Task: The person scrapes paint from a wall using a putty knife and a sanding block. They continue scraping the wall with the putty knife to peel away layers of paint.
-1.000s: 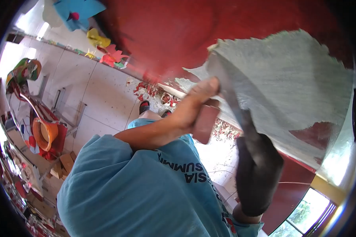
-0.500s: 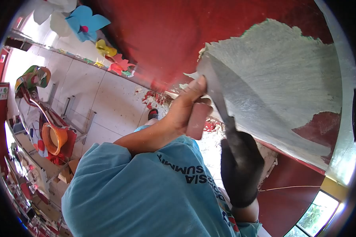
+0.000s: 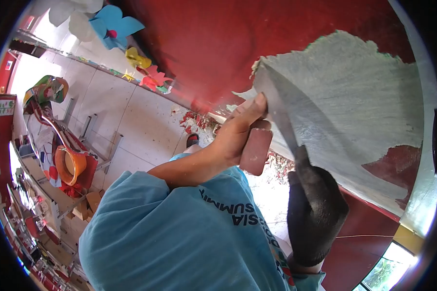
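My right hand (image 3: 318, 216), in a black glove, grips the handle of a metal scraper (image 3: 281, 109). The broad blade slants up and left, its far end at the ragged edge where red paint (image 3: 204, 48) meets a bare grey patch (image 3: 354, 102) on the wall. My bare left hand (image 3: 238, 126) is closed, its thumb beside the blade's edge; whether it touches the metal I cannot tell. A reddish-brown block (image 3: 256, 151) sticks out from under the left hand's fingers, held in it. Part of that hand's grip is hidden.
Red and pale paint flakes (image 3: 199, 121) lie on the tiled floor (image 3: 126, 121) along the wall's foot. To the left are an orange pot (image 3: 72, 165) and metal frames. Paper flowers (image 3: 115, 26) hang upper left. A window (image 3: 388, 266) is at lower right.
My gloved hand has shifted right and slightly down, tilting the scraper's handle outward. The blade's end stays near the paint edge. The whole view has drifted slightly.
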`<control>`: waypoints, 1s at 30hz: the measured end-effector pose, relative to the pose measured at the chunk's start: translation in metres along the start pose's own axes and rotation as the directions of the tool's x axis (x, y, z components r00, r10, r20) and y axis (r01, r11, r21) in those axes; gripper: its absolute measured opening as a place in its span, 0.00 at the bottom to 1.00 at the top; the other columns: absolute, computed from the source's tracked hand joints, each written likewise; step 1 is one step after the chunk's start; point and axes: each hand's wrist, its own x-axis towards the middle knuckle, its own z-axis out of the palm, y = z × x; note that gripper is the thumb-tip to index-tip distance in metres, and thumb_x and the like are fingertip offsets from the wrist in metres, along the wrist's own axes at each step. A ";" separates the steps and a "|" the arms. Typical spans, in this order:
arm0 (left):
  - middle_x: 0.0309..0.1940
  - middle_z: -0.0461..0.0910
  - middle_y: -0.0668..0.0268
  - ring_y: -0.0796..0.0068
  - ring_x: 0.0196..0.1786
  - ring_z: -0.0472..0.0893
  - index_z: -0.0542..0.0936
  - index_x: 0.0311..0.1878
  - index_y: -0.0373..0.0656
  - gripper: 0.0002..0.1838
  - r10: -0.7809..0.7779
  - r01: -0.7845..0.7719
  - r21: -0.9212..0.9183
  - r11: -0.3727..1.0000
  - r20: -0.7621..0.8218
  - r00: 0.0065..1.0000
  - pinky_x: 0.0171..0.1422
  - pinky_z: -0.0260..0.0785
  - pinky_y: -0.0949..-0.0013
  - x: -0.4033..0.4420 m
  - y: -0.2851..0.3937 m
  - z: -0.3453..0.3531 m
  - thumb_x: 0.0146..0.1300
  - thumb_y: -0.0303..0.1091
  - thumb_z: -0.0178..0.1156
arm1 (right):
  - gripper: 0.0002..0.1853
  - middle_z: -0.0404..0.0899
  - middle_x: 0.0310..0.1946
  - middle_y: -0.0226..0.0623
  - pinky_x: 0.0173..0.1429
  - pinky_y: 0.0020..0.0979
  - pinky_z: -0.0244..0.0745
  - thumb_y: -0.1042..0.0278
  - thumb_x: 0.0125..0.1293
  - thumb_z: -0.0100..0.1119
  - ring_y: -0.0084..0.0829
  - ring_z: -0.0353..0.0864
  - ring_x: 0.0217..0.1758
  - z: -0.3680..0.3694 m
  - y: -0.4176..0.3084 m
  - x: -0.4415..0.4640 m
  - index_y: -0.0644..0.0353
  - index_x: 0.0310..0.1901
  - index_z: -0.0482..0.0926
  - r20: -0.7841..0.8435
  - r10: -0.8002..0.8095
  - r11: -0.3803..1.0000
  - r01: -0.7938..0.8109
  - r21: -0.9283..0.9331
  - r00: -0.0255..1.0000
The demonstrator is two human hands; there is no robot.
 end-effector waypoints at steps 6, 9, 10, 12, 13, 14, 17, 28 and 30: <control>0.20 0.69 0.75 0.86 0.17 0.63 0.75 0.37 0.50 0.15 -0.079 0.086 0.003 0.996 -0.369 0.926 0.19 0.57 0.79 -0.006 -0.006 0.026 0.60 0.51 0.58 | 0.21 0.75 0.23 0.37 0.28 0.29 0.70 0.72 0.53 0.63 0.30 0.74 0.24 0.003 0.018 -0.005 0.54 0.52 0.77 0.002 0.003 0.990 -0.003 0.143 1.000; 0.18 0.68 0.76 0.87 0.17 0.64 0.74 0.35 0.49 0.15 0.018 0.019 0.090 0.996 -0.403 0.915 0.19 0.57 0.79 -0.001 0.003 0.030 0.61 0.51 0.57 | 0.19 0.76 0.24 0.39 0.30 0.28 0.71 0.73 0.53 0.63 0.30 0.75 0.25 0.008 0.018 0.005 0.55 0.50 0.79 -0.048 -0.002 0.971 0.013 0.239 0.999; 0.18 0.68 0.75 0.87 0.17 0.65 0.74 0.35 0.49 0.15 0.092 -0.049 0.141 0.989 -0.311 0.946 0.18 0.57 0.79 0.001 0.006 0.017 0.62 0.51 0.56 | 0.19 0.76 0.24 0.39 0.30 0.28 0.71 0.73 0.53 0.63 0.30 0.75 0.25 0.012 0.022 0.007 0.55 0.50 0.79 -0.057 -0.003 0.972 0.017 0.235 0.998; 0.19 0.69 0.75 0.87 0.17 0.66 0.74 0.35 0.49 0.15 0.178 -0.137 0.191 0.972 -0.216 0.960 0.18 0.58 0.79 0.004 0.010 0.006 0.62 0.51 0.55 | 0.20 0.76 0.24 0.40 0.31 0.29 0.71 0.73 0.53 0.64 0.30 0.76 0.26 0.024 0.034 0.008 0.57 0.50 0.78 -0.039 -0.006 0.963 0.016 0.268 0.999; 0.20 0.70 0.75 0.87 0.18 0.66 0.75 0.36 0.48 0.16 0.164 -0.118 0.212 0.970 -0.214 0.963 0.19 0.58 0.79 0.003 0.010 0.004 0.62 0.51 0.55 | 0.19 0.76 0.24 0.40 0.32 0.29 0.71 0.71 0.54 0.64 0.31 0.76 0.26 0.031 0.039 0.007 0.57 0.50 0.78 -0.081 -0.065 0.960 0.085 0.269 0.995; 0.21 0.71 0.74 0.88 0.19 0.67 0.75 0.36 0.48 0.16 0.152 -0.100 0.237 0.966 -0.210 0.966 0.20 0.59 0.80 0.001 0.013 0.004 0.63 0.51 0.54 | 0.19 0.76 0.24 0.40 0.32 0.29 0.71 0.71 0.54 0.64 0.31 0.76 0.26 0.031 0.040 0.006 0.57 0.50 0.78 -0.083 -0.071 0.956 0.092 0.280 0.994; 0.24 0.71 0.75 0.88 0.24 0.69 0.75 0.36 0.49 0.18 0.109 0.002 0.296 0.955 -0.359 0.927 0.26 0.62 0.80 -0.001 0.011 0.024 0.61 0.55 0.54 | 0.18 0.76 0.24 0.39 0.32 0.30 0.72 0.70 0.57 0.60 0.33 0.76 0.26 0.023 0.039 0.002 0.54 0.51 0.78 -0.067 -0.006 0.975 0.021 0.223 0.998; 0.35 0.80 0.67 0.80 0.35 0.74 0.75 0.42 0.41 0.22 0.408 0.077 0.706 0.704 -0.491 0.770 0.42 0.65 0.79 -0.033 0.038 -0.063 0.62 0.53 0.54 | 0.19 0.77 0.25 0.42 0.33 0.32 0.71 0.66 0.61 0.55 0.35 0.76 0.26 0.066 0.061 0.013 0.57 0.55 0.74 0.023 -0.200 0.896 0.174 0.408 0.980; 0.36 0.80 0.65 0.79 0.38 0.74 0.76 0.42 0.40 0.19 0.404 0.110 0.698 0.708 -0.527 0.747 0.46 0.64 0.79 -0.042 0.038 -0.068 0.63 0.48 0.55 | 0.20 0.80 0.42 0.49 0.48 0.31 0.73 0.71 0.58 0.55 0.38 0.81 0.39 0.054 0.066 0.001 0.66 0.53 0.74 0.240 -0.062 0.941 -0.023 0.336 0.969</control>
